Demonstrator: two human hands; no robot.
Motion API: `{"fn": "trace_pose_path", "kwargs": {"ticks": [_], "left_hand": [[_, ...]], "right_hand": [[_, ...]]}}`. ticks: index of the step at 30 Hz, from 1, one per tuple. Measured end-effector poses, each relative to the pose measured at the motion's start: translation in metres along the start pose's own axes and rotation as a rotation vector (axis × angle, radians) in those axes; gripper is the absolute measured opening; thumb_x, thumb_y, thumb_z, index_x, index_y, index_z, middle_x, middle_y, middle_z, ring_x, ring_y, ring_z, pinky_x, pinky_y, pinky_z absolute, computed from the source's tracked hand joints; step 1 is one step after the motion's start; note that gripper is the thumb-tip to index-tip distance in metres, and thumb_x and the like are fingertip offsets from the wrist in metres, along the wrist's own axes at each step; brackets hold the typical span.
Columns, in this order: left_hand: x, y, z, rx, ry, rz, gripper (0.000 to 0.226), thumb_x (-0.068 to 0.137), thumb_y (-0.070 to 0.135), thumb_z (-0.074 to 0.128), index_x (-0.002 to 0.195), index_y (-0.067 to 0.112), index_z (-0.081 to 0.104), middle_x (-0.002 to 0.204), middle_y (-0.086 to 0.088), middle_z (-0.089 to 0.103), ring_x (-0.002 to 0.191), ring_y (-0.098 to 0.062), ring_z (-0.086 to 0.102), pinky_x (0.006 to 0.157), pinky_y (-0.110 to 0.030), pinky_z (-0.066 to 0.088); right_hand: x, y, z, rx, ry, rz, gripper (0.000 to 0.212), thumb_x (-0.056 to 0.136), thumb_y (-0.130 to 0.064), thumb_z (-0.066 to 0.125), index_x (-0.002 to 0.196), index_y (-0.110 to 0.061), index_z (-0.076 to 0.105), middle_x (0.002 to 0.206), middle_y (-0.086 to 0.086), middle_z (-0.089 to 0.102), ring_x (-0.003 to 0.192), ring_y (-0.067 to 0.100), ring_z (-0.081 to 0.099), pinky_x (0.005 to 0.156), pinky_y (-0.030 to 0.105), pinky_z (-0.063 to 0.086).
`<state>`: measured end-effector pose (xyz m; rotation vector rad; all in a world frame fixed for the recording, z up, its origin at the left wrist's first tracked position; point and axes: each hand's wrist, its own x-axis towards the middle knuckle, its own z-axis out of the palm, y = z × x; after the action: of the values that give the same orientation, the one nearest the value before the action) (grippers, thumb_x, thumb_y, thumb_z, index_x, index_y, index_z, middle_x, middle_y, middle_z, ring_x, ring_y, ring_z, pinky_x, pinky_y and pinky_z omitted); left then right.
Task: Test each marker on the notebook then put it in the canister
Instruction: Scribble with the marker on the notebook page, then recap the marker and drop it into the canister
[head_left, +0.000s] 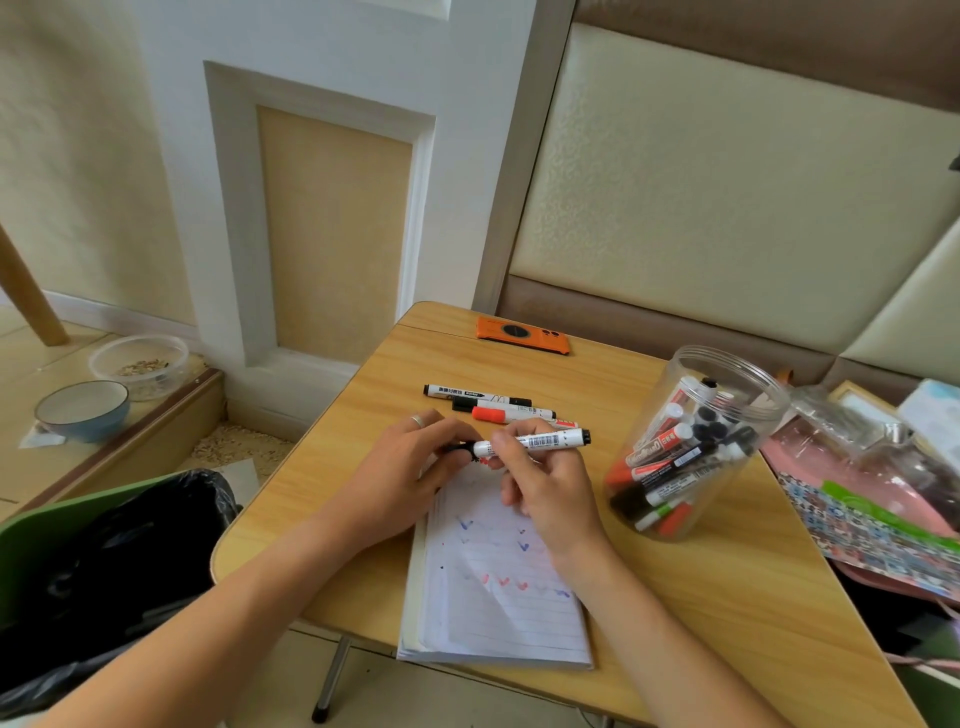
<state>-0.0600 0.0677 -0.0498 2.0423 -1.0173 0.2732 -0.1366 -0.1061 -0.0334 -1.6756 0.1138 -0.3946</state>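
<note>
Above notebook (493, 587): right hand (545, 493) grips marker (540, 441); left hand (410, 467) pinches cap end.

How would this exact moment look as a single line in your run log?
stage: capping or uncapping | left hand: grips cap end | right hand: holds marker above notebook | canister: partly filled | loose markers: three

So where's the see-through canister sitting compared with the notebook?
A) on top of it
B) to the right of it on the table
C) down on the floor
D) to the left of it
B: the canister stands on the table right of the notebook, already holding several markers.
</note>
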Motion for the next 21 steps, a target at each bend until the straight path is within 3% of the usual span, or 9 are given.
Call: {"fn": "trace_pose_path", "kwargs": {"ticks": [3,7,11,13,16,18,21], "left_hand": [[-0.001,0.001,-0.003,-0.016,0.03,-0.066,0.017,0.1,0.026,0.058,0.114,0.029,0.067,0.102,0.012,0.058,0.096,-0.005,0.055,0.079,-0.017,0.043],[-0.001,0.004,-0.009,-0.029,0.059,-0.118,0.012,0.101,0.025,0.054,0.106,0.027,0.066,0.099,0.013,0.056,0.095,-0.002,0.052,0.075,-0.01,0.038],[-0.003,0.014,-0.008,-0.066,0.113,-0.079,0.009,0.104,0.025,0.049,0.098,0.024,0.057,0.092,0.013,0.055,0.089,-0.008,0.05,0.069,-0.017,0.035],[-0.003,0.019,-0.007,-0.106,0.117,-0.05,0.009,0.102,0.03,0.056,0.106,0.024,0.06,0.092,0.015,0.059,0.085,-0.011,0.055,0.068,-0.016,0.037],[-0.004,0.019,-0.006,-0.126,0.042,-0.038,0.04,0.088,0.045,0.073,0.125,0.03,0.066,0.107,0.021,0.069,0.091,-0.006,0.065,0.074,-0.016,0.048],[-0.005,0.019,-0.004,-0.175,0.01,-0.08,0.049,0.079,0.047,0.077,0.126,0.034,0.069,0.112,0.021,0.071,0.095,-0.004,0.067,0.08,-0.019,0.052],[-0.005,0.018,-0.001,-0.295,0.034,-0.163,0.039,0.079,0.038,0.078,0.118,0.03,0.074,0.097,0.014,0.076,0.085,-0.008,0.072,0.077,-0.021,0.056]], "right_hand": [[-0.001,-0.005,-0.002,0.119,0.069,0.084,0.029,0.101,-0.038,0.064,0.09,-0.011,0.069,0.063,0.009,0.059,0.048,0.011,0.049,0.044,0.021,0.034],[0.003,-0.002,-0.003,0.26,0.214,0.11,0.011,0.1,-0.024,0.066,0.098,-0.015,0.059,0.07,0.004,0.061,0.051,0.015,0.055,0.04,0.021,0.034],[0.004,0.003,-0.003,0.128,0.144,0.121,0.014,0.103,-0.015,0.058,0.09,-0.014,0.062,0.073,0.009,0.062,0.051,0.015,0.054,0.04,0.022,0.034],[0.004,0.004,-0.001,0.034,0.107,0.112,0.018,0.104,-0.017,0.055,0.089,-0.012,0.064,0.072,0.01,0.062,0.052,0.018,0.053,0.042,0.025,0.035],[0.004,0.004,0.002,-0.034,0.116,0.117,0.021,0.103,-0.018,0.055,0.085,-0.014,0.065,0.063,0.003,0.059,0.055,0.021,0.052,0.043,0.026,0.035],[0.003,0.003,0.001,-0.068,0.123,0.125,0.024,0.102,-0.02,0.055,0.08,-0.019,0.065,0.058,0.001,0.057,0.057,0.021,0.053,0.045,0.028,0.037],[0.001,0.002,0.002,-0.145,0.117,0.117,0.027,0.102,-0.022,0.055,0.076,-0.022,0.062,0.058,0.001,0.056,0.056,0.018,0.053,0.048,0.03,0.037]]}}
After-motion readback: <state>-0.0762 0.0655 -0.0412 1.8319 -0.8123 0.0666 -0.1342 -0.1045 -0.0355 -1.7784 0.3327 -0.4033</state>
